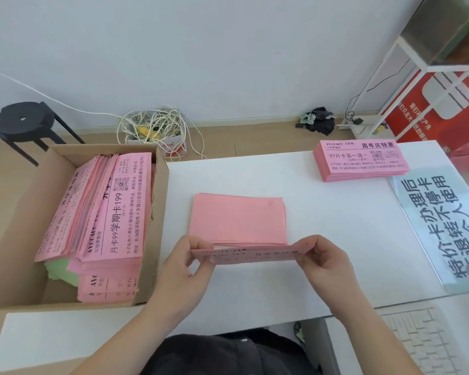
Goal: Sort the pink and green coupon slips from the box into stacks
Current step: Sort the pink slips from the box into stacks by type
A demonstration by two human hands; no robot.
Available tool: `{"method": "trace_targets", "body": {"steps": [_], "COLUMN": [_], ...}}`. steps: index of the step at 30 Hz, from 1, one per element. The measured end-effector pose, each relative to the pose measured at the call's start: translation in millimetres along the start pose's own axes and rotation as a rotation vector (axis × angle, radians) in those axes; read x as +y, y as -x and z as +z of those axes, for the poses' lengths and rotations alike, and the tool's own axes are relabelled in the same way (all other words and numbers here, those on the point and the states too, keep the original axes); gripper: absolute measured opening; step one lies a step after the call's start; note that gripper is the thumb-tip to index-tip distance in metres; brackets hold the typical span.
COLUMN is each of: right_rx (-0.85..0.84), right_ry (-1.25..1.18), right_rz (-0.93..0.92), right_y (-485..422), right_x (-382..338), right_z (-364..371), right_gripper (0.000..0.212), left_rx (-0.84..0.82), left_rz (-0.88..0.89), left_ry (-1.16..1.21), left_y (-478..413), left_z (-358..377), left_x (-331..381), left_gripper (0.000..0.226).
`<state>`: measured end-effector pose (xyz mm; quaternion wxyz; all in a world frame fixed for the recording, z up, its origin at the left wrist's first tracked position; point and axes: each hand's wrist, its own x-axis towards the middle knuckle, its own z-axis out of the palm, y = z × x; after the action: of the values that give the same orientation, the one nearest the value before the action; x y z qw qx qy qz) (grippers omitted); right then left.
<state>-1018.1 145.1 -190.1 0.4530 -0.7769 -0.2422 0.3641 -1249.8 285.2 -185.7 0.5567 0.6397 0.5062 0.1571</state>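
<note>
Hands, left hand (186, 269) and right hand (326, 262), pinch one pink slip (248, 254) over the white table (336, 226); cardboard box (16, 239) at left, black stool (25, 123) upper left.

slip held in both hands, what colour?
Pink slip with dark print, seen in the head view.

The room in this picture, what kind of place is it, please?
Probably a gym's small office: the far pink stack is printed "Avocado Gym", a laminated notice lies on the white table, and a keyboard sits nearby.

Black stool (25, 123), tangled white cable (157, 125), dark bundle, perhaps cloth (318, 120), printed sign (439, 226)
</note>
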Motion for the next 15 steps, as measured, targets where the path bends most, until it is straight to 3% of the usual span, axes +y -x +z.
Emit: {"method": "trace_targets", "body": {"steps": [4, 8, 12, 15], "right_rx": [0.02, 0.084, 0.128, 0.115], "right_ry": [0.021, 0.074, 0.059, 0.094], "right_rz": [-0.009, -0.001, 0.068, 0.123], "right_y": [7, 6, -12, -34], "right_x": [17, 21, 7, -12], "right_z": [8, 17, 3, -28], "right_gripper": [0.035, 0.03, 0.031, 0.029], "left_rx": [0.009, 0.037, -0.018, -0.099], "left_rz": [0.027, 0.047, 0.059, 0.058], "left_ry": [-0.088, -0.204, -0.277, -0.2], "left_y": [2, -6, -12, -30], "left_z": [11, 19, 26, 42], "left_x": [-22, -29, -10, 27], "left_gripper": [0.025, 0.023, 0.015, 0.014]}}
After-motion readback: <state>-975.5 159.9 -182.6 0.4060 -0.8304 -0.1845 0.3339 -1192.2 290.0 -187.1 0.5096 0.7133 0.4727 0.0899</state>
